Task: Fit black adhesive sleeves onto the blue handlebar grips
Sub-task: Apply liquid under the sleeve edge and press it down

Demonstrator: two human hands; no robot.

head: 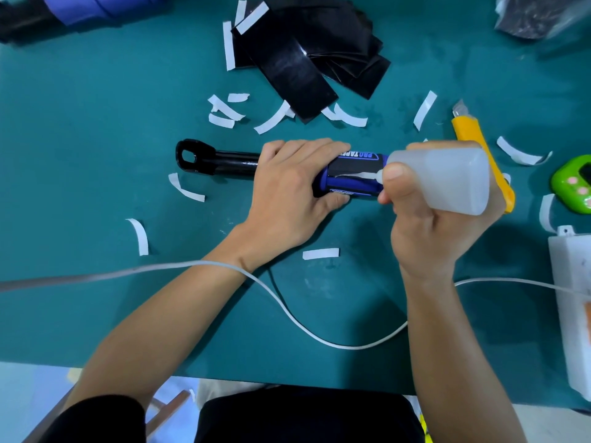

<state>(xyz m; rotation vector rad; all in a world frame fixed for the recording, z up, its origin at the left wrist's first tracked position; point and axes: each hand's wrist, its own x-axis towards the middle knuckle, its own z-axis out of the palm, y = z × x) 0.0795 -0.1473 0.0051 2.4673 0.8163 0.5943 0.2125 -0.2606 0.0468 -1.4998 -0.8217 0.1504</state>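
Blue grip (351,179) lay mid-mat on a black rod (236,163). Your left hand (287,193) was curled round it, and your right hand (428,225) clutched a clear bottle (447,180), nozzle touching the grip. No sleeve seemed fitted yet. Beyond lay white backing strips (275,118), and black sleeves (307,59) were piled farther off.

Matt teal, faintly scuffed, across the bench (96,155). Glossy black film in the stacked sleeves (287,68); matt white paper in the loose backing strips (271,118). Rubbery, satin blue on the grip (326,183), with smooth printed panels. Shiny black on the bar (233,163) beside it. Frosted, translucent plastic for the squeeze bottle (447,180); smooth yellow plastic on the knife (467,129); glossy green plastic on the device (569,183).
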